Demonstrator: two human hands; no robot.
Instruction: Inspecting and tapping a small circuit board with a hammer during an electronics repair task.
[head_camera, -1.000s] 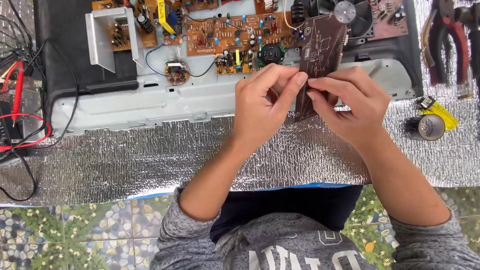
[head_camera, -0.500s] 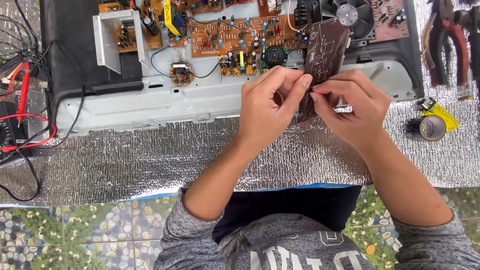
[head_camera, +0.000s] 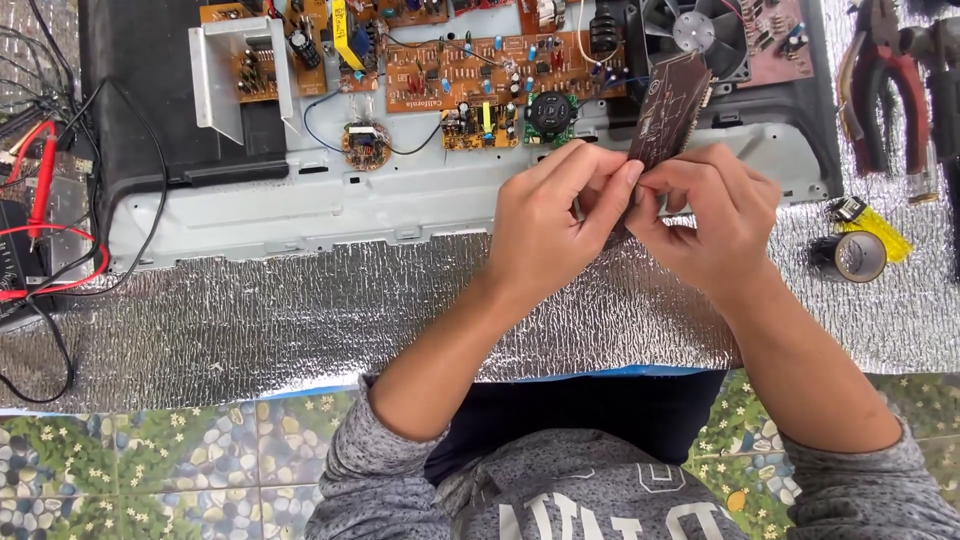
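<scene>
A dark brown circuit board (head_camera: 668, 110) with pale traces stands tilted on edge between both my hands. My left hand (head_camera: 550, 225) pinches its lower edge with fingers and thumb. My right hand (head_camera: 712, 225) grips the same lower edge from the other side, fingertips meeting the left hand's. The hands cover the board's lower part. Behind them lies an opened grey metal chassis (head_camera: 330, 200) with several orange circuit boards (head_camera: 470, 70) and a black fan (head_camera: 695, 35).
Crinkled silver foil sheet (head_camera: 300, 320) covers the bench. Red and black probe leads (head_camera: 45, 200) lie at the left. Red-handled pliers (head_camera: 880, 80), a roll of black tape (head_camera: 848, 256) and a yellow item (head_camera: 880, 232) sit at the right. Pebble-patterned floor (head_camera: 130, 470) shows below.
Both hands with the brown board have stayed together; the fingers shifted slightly along its lower edge, and a small metal piece seen by the right hand earlier is out of sight.
</scene>
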